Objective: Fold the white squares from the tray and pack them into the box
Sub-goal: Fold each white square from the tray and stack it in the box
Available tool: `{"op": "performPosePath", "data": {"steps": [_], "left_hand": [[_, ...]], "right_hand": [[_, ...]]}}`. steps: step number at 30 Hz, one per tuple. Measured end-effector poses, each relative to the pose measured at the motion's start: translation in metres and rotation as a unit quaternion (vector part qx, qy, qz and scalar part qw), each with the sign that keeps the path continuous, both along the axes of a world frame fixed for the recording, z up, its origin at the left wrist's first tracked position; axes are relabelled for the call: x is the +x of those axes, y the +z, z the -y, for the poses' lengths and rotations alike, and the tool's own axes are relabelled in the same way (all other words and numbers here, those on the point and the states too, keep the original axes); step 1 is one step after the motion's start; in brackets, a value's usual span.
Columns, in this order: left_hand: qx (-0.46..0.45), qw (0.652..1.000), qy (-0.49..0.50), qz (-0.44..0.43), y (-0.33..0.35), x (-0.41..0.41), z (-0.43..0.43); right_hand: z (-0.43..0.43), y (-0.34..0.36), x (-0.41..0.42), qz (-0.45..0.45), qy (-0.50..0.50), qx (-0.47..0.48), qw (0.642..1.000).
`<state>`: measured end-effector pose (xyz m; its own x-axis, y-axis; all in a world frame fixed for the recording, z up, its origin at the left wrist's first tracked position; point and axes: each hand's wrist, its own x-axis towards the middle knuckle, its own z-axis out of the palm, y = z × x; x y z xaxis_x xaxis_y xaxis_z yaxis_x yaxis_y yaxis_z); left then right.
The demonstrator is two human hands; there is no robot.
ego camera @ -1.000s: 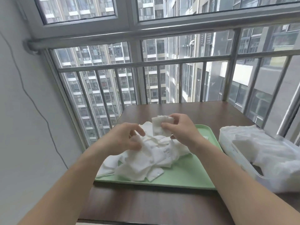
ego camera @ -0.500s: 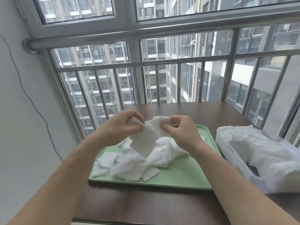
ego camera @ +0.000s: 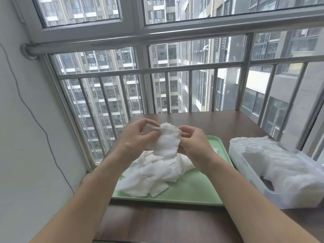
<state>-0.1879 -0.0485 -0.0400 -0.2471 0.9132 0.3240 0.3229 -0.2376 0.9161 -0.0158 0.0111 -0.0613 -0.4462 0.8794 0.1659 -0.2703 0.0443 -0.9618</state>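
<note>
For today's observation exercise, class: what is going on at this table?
A person holds one white square up over the green tray, pinching it between the left hand and the right hand. A loose pile of squares lies on the tray. The clear box beside it already holds white material.

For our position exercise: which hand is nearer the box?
Right. The right hand sits left of the box; the left hand is farther left, across the held square.

Both hands, left hand and right hand, are pinching a white square above the green tray; the box is sitting at right.
</note>
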Motion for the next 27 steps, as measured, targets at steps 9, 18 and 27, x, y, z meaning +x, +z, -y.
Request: {"op": "performPosePath", "data": {"steps": [9,18,27], "left_hand": [[0.046,0.994,0.056,-0.08,-0.0011,0.0078,-0.0046],[0.06,0.988,0.045,-0.131,-0.0023,0.0076,-0.0048],[0.068,0.995,0.053,-0.043,-0.0035,0.0032,-0.0033]], "right_hand": [[0.0013,0.0063,0.0011,-0.021,0.05,-0.076,0.996],[-0.0006,0.0053,0.0011,-0.002,0.048,-0.099,0.994],[-0.0072,0.0007,0.0035,-0.006,-0.009,-0.107,0.994]]}}
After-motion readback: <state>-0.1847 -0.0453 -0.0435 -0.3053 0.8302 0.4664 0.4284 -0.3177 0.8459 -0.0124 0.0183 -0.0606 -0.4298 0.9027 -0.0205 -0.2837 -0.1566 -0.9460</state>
